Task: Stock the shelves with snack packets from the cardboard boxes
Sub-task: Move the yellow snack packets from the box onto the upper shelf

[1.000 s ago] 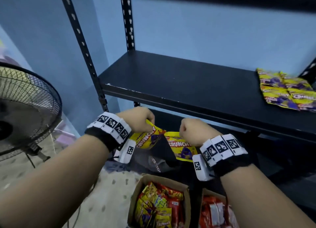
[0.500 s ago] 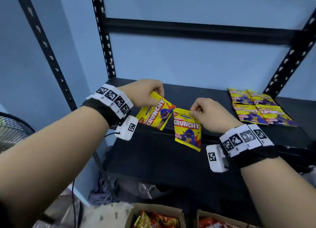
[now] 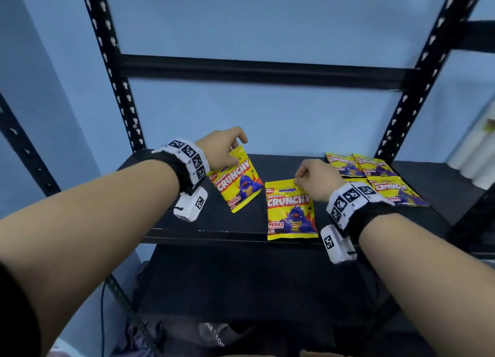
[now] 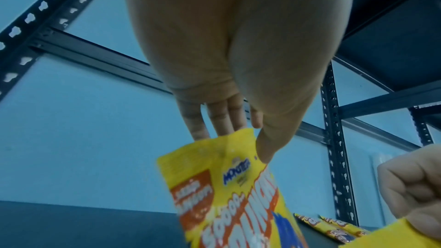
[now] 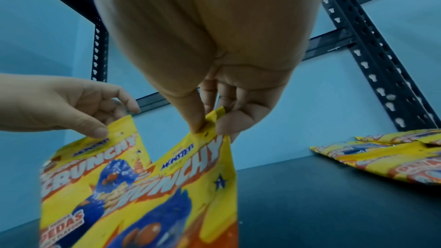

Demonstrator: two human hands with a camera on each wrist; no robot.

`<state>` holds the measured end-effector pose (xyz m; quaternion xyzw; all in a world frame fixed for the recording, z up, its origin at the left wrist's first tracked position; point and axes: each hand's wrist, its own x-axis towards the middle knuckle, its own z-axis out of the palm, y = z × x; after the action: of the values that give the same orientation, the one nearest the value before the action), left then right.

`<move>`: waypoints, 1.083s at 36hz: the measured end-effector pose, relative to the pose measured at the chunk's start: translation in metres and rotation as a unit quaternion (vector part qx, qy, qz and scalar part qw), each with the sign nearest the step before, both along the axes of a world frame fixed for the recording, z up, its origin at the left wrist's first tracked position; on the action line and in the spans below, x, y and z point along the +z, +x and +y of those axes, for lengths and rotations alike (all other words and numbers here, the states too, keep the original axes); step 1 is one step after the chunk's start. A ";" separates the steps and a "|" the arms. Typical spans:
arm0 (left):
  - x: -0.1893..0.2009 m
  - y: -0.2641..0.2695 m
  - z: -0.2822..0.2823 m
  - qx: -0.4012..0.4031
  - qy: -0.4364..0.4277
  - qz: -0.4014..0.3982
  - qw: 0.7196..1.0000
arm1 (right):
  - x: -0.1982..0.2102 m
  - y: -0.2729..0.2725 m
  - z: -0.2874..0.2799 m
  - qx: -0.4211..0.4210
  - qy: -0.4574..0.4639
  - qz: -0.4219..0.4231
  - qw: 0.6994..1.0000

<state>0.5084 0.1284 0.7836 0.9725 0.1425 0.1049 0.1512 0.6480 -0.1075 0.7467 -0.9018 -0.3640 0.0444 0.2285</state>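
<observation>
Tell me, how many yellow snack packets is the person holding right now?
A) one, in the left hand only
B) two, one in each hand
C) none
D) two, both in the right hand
B: the left hand pinches the top of one yellow packet, and the right hand pinches the top corner of another packet, both above the black shelf.

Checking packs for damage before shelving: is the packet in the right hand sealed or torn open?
Sealed, as far as visible: the right hand pinches the packet by an intact, flat top edge; its back is hidden.
</observation>
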 end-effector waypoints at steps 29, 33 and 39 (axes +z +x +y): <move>-0.076 -0.022 -0.011 -0.037 -0.021 0.170 0.984 | -0.019 -0.019 -0.019 0.154 -0.191 0.059 0.968; -0.079 -0.034 -0.001 -0.031 -0.042 0.140 0.989 | -0.032 -0.017 -0.024 0.148 -0.201 0.066 0.966; -0.080 -0.044 -0.007 -0.020 -0.029 0.134 0.990 | -0.033 -0.012 -0.023 0.114 -0.210 0.035 0.970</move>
<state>0.4643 0.1214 0.7032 0.9756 0.1451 -0.0335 0.1614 0.6360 -0.1303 0.7135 -0.8800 -0.4391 0.1766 0.0403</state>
